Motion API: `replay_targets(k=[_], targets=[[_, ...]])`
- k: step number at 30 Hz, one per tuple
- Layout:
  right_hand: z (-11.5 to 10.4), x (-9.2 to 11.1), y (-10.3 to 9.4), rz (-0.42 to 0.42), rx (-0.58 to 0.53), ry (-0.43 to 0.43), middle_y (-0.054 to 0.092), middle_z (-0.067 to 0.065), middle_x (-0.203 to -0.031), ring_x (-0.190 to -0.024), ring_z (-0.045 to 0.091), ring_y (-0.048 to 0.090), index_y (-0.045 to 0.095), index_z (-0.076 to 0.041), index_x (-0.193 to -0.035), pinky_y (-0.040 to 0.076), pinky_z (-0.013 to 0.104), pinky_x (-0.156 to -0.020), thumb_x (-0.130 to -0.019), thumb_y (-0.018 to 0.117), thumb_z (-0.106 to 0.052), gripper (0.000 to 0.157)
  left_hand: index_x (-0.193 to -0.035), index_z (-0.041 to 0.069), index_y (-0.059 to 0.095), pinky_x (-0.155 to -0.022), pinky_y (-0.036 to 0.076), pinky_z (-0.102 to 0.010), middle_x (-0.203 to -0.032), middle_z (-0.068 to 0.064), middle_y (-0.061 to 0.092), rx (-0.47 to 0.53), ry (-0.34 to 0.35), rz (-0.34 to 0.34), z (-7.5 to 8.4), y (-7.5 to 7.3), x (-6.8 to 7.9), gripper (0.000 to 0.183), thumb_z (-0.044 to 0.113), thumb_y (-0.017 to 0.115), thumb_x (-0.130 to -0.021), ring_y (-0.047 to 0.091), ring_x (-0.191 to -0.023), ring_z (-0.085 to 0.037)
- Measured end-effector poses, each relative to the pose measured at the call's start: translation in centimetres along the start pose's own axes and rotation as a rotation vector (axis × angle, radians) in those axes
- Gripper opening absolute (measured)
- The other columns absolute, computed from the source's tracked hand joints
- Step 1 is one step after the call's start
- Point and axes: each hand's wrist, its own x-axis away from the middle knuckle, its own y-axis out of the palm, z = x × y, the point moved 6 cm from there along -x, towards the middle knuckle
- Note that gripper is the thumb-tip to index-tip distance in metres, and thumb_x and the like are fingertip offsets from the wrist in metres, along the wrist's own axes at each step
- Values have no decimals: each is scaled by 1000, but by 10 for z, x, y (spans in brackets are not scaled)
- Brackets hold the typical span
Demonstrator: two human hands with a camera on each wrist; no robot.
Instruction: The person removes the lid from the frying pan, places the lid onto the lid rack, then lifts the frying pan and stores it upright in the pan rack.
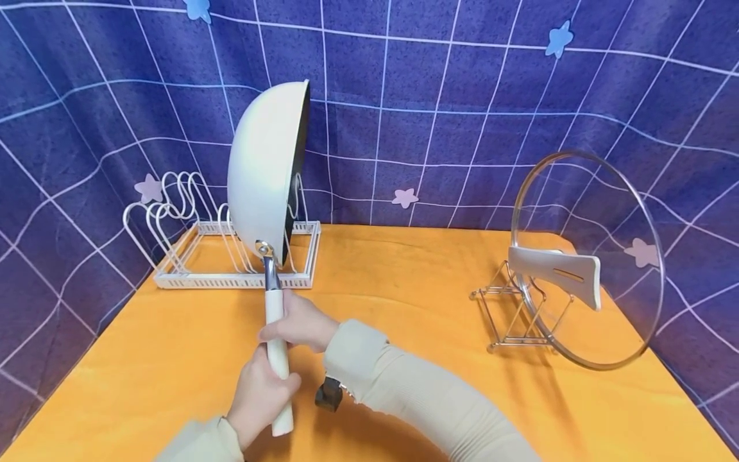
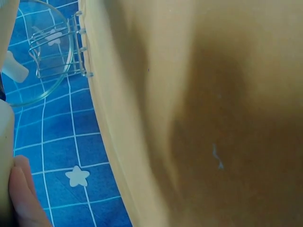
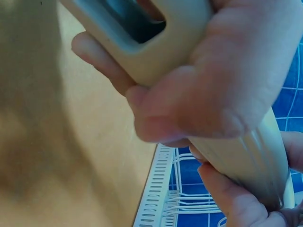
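A white wok (image 1: pixel 260 167) stands on edge at the rack's right end, its dark inside facing right. Its long white handle (image 1: pixel 278 359) points toward me. My right hand (image 1: pixel 300 321) grips the handle near the metal joint, while my left hand (image 1: pixel 262 388) holds it lower down, thumb across the top. Wires of the white dish rack (image 1: pixel 233 281) show on both sides of the wok's lower part, which hides some of them. In the right wrist view, fingers wrap the slotted end of the handle (image 3: pixel 175 47), and more fingers (image 3: pixel 232 198) touch it farther along.
On the right, a small wire stand (image 1: pixel 519 340) carries an upright glass lid (image 1: pixel 661 282) with a metal rim and white grip (image 1: pixel 557 273). Orange cloth (image 1: pixel 392 289) covers the table. A blue checked curtain (image 1: pixel 416 77) with stars hangs behind it.
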Motion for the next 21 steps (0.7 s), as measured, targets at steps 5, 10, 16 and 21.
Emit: replay_targets(k=[5,10,16,21], targets=[[0,1,1,-9,-21,3,53,6,-84,-73,15,55,47,-6,-101,53,31,-60,-76,68,6,34,-116,-16,42,-66,44,-35,-91,-18,59,-25,-23,-15,-1,-1,1,58,5,68,-69,54,-77,-26],[2,-2,1,-7,-41,-2,53,6,-82,-71,15,54,47,-5,-97,51,29,-58,-76,68,8,32,-114,-16,42,-65,44,-34,-88,-17,57,-43,-22,-24,-1,-2,-1,55,6,67,-70,54,-75,-25],[8,-5,2,17,-29,-15,52,5,-78,-66,15,53,48,-5,-93,48,27,-53,-74,68,9,31,-112,-17,43,-63,44,-33,-86,-17,57,-43,-36,-38,-7,1,-2,53,6,67,-70,54,-72,-24],[12,-6,7,23,-17,-9,52,5,-77,-64,15,52,49,-4,-92,47,27,-53,-73,69,9,31,-113,-17,43,-62,44,-33,-87,-17,57,-37,-52,-55,-13,1,1,53,5,66,-71,54,-73,-24]])
